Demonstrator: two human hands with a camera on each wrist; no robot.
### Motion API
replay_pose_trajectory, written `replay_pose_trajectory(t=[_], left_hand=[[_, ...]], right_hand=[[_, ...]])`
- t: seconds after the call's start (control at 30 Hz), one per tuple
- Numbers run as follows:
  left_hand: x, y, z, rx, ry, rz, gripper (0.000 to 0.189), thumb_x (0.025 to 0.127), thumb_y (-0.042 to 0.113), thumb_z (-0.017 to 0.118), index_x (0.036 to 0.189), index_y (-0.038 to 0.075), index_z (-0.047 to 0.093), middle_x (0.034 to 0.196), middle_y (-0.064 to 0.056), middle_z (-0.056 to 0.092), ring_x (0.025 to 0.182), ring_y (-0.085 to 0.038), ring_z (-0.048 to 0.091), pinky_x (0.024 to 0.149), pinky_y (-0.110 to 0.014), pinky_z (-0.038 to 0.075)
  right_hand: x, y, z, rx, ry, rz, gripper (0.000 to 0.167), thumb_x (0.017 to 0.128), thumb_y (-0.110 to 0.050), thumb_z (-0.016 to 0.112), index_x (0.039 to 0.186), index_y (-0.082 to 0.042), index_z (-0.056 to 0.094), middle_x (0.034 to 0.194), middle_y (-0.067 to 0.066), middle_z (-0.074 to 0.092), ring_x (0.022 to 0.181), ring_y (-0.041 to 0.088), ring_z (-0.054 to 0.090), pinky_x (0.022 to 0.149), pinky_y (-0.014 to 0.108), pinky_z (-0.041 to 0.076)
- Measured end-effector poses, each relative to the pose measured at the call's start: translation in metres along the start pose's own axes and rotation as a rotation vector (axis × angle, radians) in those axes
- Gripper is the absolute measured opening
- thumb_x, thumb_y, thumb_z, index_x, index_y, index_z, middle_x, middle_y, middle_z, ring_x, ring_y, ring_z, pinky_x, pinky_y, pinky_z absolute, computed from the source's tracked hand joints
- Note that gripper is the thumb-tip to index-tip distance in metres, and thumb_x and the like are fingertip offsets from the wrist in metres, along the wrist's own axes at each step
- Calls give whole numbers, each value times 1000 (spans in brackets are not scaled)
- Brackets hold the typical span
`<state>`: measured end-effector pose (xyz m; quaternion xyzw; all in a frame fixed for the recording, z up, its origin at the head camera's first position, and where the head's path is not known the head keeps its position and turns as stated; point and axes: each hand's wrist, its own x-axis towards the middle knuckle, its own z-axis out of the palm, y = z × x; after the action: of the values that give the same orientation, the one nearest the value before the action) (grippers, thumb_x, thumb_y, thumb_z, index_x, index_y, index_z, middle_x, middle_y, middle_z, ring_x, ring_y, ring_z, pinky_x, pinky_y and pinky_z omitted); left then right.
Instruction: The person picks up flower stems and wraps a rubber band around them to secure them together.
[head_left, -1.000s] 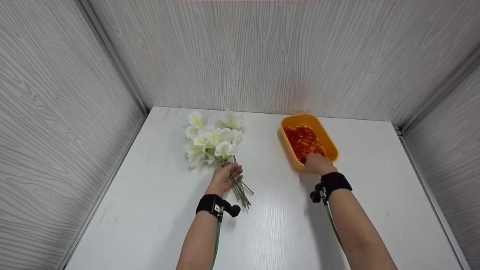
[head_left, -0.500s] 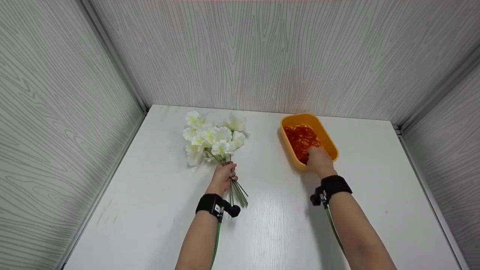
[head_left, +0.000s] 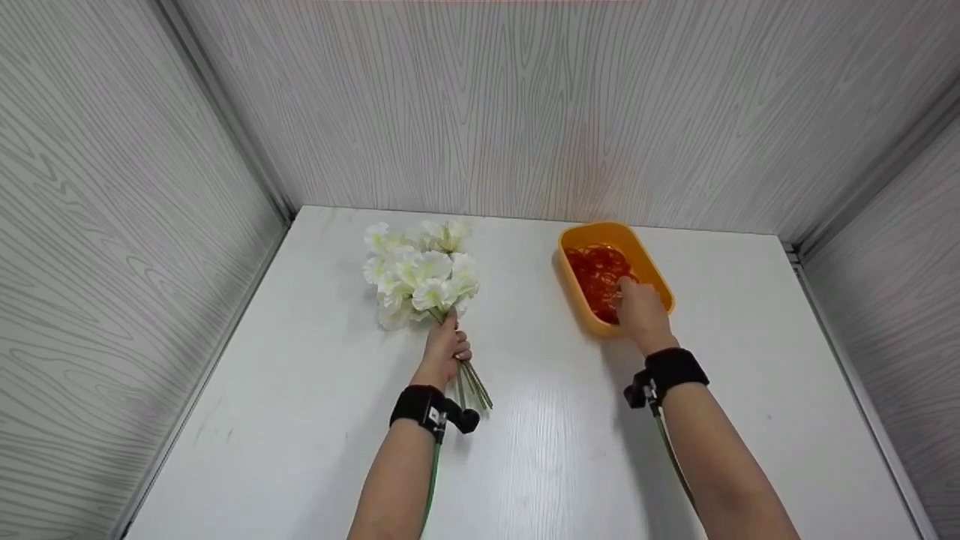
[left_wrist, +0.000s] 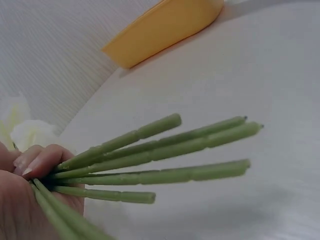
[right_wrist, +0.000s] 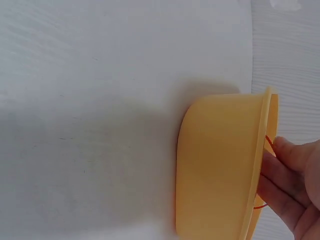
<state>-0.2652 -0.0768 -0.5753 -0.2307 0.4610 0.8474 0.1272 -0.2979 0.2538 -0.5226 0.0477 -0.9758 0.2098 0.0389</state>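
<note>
My left hand [head_left: 445, 346] grips a bunch of white artificial flowers [head_left: 417, 271] by its gathered stems, blooms toward the back wall. In the left wrist view the green stems [left_wrist: 175, 148] fan out from the curled fingers [left_wrist: 47, 159], their cut ends free. My right hand [head_left: 642, 311] reaches over the near side of a yellow plastic box [head_left: 655, 277]. Thin red rubber bands [head_left: 596, 274] lie heaped in it. Seen from the right wrist, a red rubber band [right_wrist: 269, 143] runs at the thumb and bent fingers; the box wall [right_wrist: 220, 165] hides the fingertips.
Both hands work over a white table [head_left: 540, 420]. A grey wood-grain wall [head_left: 480, 112] rises behind it, with panels at left and right. Each wrist wears a black strap [head_left: 675, 367] with a small camera and a green cable.
The left hand has turned the bouquet slightly and drawn its stems together, with the thumb now along them. The right hand has shifted a little deeper over the box.
</note>
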Motion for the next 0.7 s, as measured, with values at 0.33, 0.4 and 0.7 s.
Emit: replay_pose_trajectory(t=[0.33, 0.4, 0.7], left_hand=[[-8, 6, 10, -91, -19, -9, 49, 100, 22, 53, 59, 17, 27, 51, 7, 21, 39, -4, 19, 38, -19, 19], [-10, 7, 12, -132, -42, -19, 51, 101, 26, 51, 58, 18, 27, 50, 8, 21, 39, -5, 19, 38, -20, 19], [-16, 7, 21, -284, -196, -21, 44, 100, 21, 37, 57, 19, 26, 51, 6, 23, 43, -8, 20, 44, -24, 24]], right_hand=[[-3, 1, -4, 21, 44, -50, 8, 91, 2, 62, 95, 7, 67, 92, 21, 65, 87, 34, 62, 75, 46, 50], [-4, 0, -5, 25, 67, -59, 10, 93, -2, 62, 95, 5, 69, 91, 20, 66, 85, 33, 62, 75, 46, 51], [-13, -20, -13, 274, -36, 43, 17, 93, -15, 69, 100, 0, 74, 94, 14, 70, 83, 28, 59, 72, 39, 51]])
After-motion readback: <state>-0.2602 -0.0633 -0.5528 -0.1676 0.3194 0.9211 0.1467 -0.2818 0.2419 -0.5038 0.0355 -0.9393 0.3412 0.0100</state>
